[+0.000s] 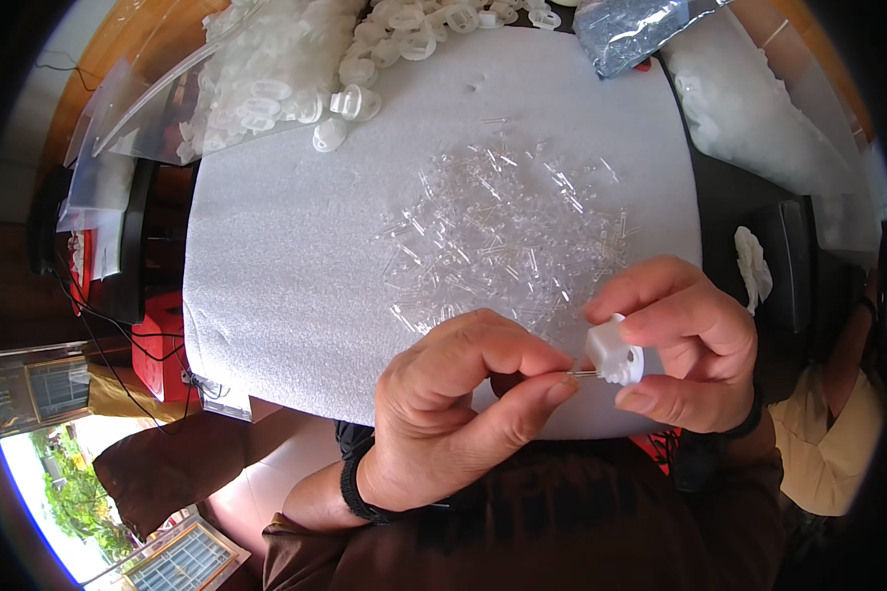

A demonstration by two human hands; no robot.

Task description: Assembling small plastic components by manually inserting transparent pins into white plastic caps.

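My right hand [695, 345] grips a small white plastic housing [611, 347] with a round flange, between thumb and fingers, above the near right part of the foam sheet. Just left of it, my left hand [463, 404] pinches the thin metal legs [585, 373] of what looks like an LED between thumb and forefinger. The legs point at the housing's underside; the LED's head is hidden, so how far it sits inside I cannot tell. Beyond both hands lies a loose pile of transparent LEDs [508, 236] with shiny legs.
White foam sheet [276, 266] covers the table. More white housings [355, 103] spill from a plastic bag [266, 59] at the far left. A silvery bag [636, 34] and a full translucent bag [749, 118] lie far right, near a crumpled tissue [752, 266]. Another person's arm [843, 364] shows at right.
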